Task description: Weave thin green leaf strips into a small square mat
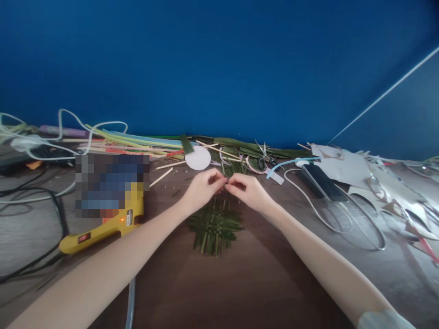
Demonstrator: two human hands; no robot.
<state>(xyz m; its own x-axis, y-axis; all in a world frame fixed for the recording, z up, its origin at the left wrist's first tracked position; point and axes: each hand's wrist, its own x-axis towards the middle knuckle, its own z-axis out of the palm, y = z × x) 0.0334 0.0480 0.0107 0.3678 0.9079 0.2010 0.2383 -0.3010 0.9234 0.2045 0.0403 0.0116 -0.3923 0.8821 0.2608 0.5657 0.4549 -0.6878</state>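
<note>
Both hands meet fingertip to fingertip above the middle of the table. My left hand (pixel 210 183) is closed in a pinch, and so is my right hand (pixel 247 188). Whatever lies between the fingertips is too small to make out, though a thin pale strip (pixel 222 165) rises just behind them. Below the hands, flat on the table, is a woven mat of green leaf strips (pixel 216 226) with loose ends sticking out on all sides. More green leaf strips (pixel 238 169) lie right behind the fingers.
At left rests a yellow glue gun (pixel 99 235) with a lit orange light, partly blurred out. Behind are a white paper disc (pixel 198 158), scissors (pixel 262 157) and coloured strips (pixel 144 139). A phone (pixel 325 183), cables and cut cardboard (pixel 343 169) lie right, before a blue wall (pixel 219 68).
</note>
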